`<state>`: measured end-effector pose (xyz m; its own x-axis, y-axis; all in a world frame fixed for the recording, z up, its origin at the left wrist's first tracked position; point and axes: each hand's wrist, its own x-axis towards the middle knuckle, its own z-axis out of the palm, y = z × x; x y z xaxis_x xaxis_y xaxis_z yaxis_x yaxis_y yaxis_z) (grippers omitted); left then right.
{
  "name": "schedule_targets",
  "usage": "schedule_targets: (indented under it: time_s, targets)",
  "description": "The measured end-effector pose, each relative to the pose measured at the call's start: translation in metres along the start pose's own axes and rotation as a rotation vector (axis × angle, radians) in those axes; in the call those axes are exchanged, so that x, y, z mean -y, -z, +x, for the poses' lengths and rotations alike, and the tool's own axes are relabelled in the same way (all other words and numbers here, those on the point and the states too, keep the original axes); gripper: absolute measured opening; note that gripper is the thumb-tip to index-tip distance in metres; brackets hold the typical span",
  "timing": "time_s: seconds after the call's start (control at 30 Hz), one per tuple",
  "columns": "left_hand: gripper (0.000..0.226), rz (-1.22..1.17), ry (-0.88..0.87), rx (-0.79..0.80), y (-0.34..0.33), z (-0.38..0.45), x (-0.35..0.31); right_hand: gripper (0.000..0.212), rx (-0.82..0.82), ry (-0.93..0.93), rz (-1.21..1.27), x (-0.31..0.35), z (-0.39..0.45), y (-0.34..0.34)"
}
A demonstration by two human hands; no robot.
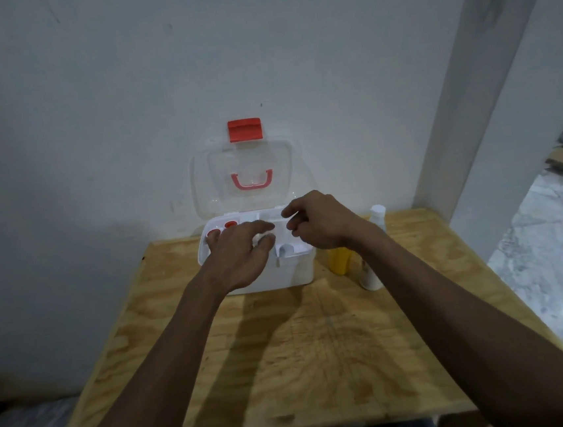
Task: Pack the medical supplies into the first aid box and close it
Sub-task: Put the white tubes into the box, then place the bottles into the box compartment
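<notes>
Both hands [239,251] over open first aid box [292,270]

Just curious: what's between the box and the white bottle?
In the head view, a yellow container stands between the box and the white bottle.

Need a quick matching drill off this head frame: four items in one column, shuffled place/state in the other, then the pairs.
Column 1
1. lid
2. yellow container
3. red-capped bottles
4. left hand

Column 2
A. inside the first aid box, back-left corner
B. raised upright against the wall
C. fingers spread over the box's tray
D. standing on the table, just right of the box

Pairs: 1-B, 2-D, 3-A, 4-C
</notes>
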<state>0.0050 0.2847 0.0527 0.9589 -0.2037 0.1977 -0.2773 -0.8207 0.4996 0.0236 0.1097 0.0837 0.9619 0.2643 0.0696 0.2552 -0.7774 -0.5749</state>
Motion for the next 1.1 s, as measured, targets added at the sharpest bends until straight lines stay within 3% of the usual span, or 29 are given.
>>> schedule_targets:
  time_s: [0.17, 0.33, 0.67, 1.1]
  targets:
    - [0.038, -0.122, -0.078, -0.152, -0.002, -0.003, -0.023, 0.043, -0.222, -0.006, 0.045, -0.019, -0.022, 0.034]
    - [0.040, -0.141, -0.176, -0.160, -0.025, 0.008, -0.057, 0.041, -0.423, -0.074, -0.005, -0.051, -0.051, 0.052]
    - [0.047, -0.005, -0.127, 0.105, -0.074, 0.038, -0.098, 0.045, -0.324, -0.147, 0.112, -0.106, -0.088, 0.014]
    - [0.024, -0.081, -0.146, -0.037, -0.091, 0.037, -0.099, 0.026, -0.566, -0.137, 0.249, -0.114, -0.093, -0.002]
